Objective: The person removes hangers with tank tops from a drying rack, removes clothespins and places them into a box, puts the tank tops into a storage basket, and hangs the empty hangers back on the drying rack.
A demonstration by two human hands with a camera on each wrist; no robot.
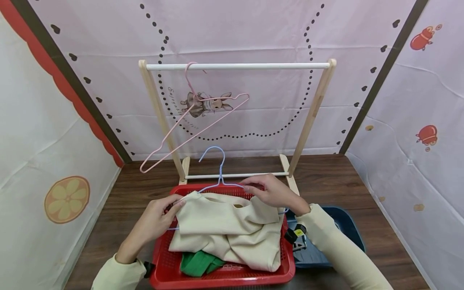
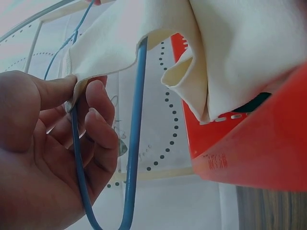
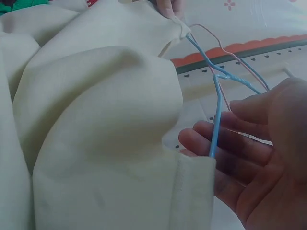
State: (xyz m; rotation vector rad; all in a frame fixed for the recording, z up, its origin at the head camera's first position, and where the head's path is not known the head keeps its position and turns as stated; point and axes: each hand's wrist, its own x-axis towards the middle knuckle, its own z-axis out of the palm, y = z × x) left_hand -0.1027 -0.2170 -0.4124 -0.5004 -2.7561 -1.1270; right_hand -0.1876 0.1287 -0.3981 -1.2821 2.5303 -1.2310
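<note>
A cream top (image 1: 224, 213) with a wide neckline lies over a red basket (image 1: 159, 266), a blue wire hanger (image 1: 220, 171) threaded through its shoulders. My left hand (image 1: 156, 217) pinches the top's shoulder edge between thumb and fingers, right where the hanger's arm (image 2: 136, 120) comes out. On the other side, the right hand (image 1: 272, 191) is beside the hanger's wire near the neck. In the right wrist view its fingers (image 3: 244, 148) are loosely bent behind the wire, the thumb apart from them. Part of the hanger is hidden inside the cloth.
Behind the basket stands a wooden rack with a white rail (image 1: 253, 66). A pink hanger (image 1: 195, 135) hangs tilted from its left part. Green cloth (image 1: 201, 262) shows under the top in the basket. At the right, partly behind my arm, sits a dark blue tray (image 1: 348, 225).
</note>
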